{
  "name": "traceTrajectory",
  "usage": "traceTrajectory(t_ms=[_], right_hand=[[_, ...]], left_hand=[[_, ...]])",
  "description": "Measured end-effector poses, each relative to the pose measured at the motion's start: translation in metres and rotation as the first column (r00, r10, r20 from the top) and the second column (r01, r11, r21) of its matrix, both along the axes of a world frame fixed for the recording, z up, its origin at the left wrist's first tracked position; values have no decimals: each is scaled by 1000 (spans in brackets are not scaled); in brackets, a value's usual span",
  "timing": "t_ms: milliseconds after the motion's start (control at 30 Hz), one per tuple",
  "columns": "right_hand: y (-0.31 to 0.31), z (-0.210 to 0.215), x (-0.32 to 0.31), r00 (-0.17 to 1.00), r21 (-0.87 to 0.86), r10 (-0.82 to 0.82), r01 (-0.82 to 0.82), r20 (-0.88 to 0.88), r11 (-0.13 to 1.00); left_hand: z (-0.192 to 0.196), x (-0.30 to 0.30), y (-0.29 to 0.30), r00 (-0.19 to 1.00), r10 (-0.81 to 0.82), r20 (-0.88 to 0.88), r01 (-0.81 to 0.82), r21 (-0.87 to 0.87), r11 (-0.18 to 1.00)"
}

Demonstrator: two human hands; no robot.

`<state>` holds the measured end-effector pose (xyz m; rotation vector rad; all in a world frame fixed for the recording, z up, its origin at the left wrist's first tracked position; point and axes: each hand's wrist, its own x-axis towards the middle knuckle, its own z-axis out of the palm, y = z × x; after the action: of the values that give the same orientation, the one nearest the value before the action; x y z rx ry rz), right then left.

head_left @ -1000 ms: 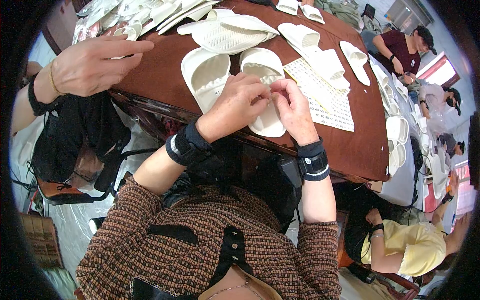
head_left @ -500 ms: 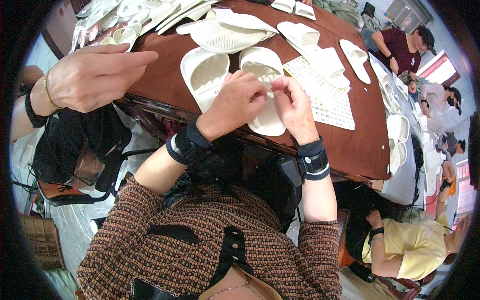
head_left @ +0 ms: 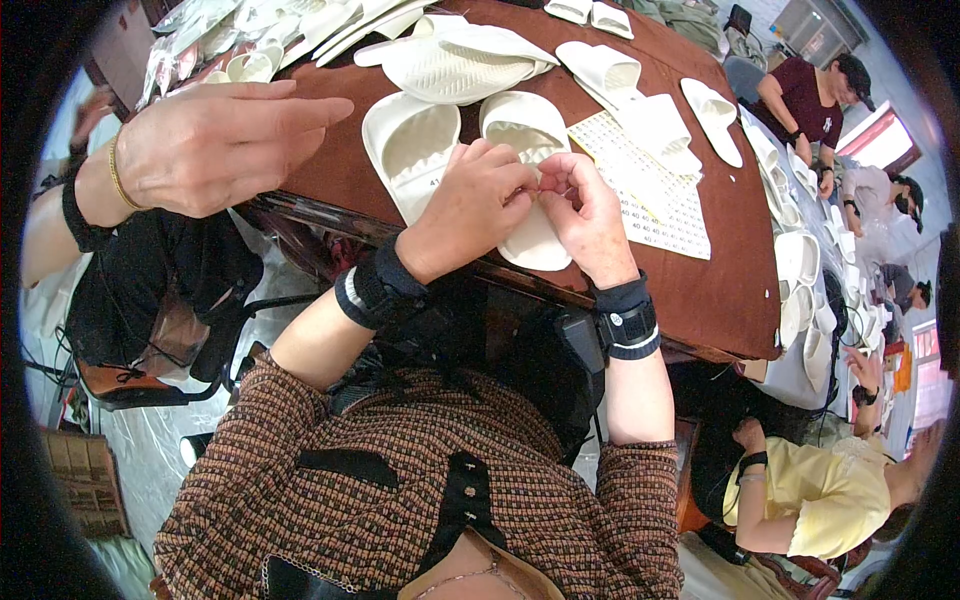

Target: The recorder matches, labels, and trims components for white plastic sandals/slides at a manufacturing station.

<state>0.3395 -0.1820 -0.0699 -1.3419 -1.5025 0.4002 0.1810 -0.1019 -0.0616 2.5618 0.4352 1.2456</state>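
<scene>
Two white slide slippers lie side by side at the near table edge, the left slipper (head_left: 403,140) and the right slipper (head_left: 535,240). Above the right one, my left hand (head_left: 468,208) and my right hand (head_left: 588,215) meet with pinched fingertips. Whatever is between the fingers is too small to make out. My left hand partly covers the left slipper, where a small printed mark shows on the insole. Beside my right hand lies a white sheet (head_left: 672,232) with rows of small printed labels, partly over a yellowish sheet.
Another person's hand (head_left: 225,140) reaches in from the left, over the brown table (head_left: 722,300). Behind my pair rests a stack of white slippers (head_left: 465,65); another slipper (head_left: 712,120) lies farther right. Bagged slippers (head_left: 215,40) fill the far left. Co-workers sit along the right.
My fingertips have drawn closer together over the right slipper. The other person's hand at the left has moved rightward. At the right, the yellow-clad co-worker's raised arm has shifted.
</scene>
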Motion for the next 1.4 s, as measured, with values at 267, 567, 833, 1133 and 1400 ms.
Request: traceTrajectory(t_ms=[267,567,833,1133,1400], right_hand=[[0,1,-3,998,43,3,0,-64,999],[1,-1,-1,1000,34,18,-18,-23,999],[-4,4,-2,994,-19,18,-21,-106,1000],[6,-4,-5,1000,166,-13,14,-4,986],[2,-6,1,994,145,-94,84,58,986]], left_hand=[[-2,2,3,1000,-4,-3,4,43,999],[0,0,0,999,-7,-31,7,19,1000],[1,4,-1,1000,-13,-22,14,28,1000],[3,1,-3,998,-1,-60,2,10,1000],[4,6,-7,996,19,-87,-20,-19,1000]])
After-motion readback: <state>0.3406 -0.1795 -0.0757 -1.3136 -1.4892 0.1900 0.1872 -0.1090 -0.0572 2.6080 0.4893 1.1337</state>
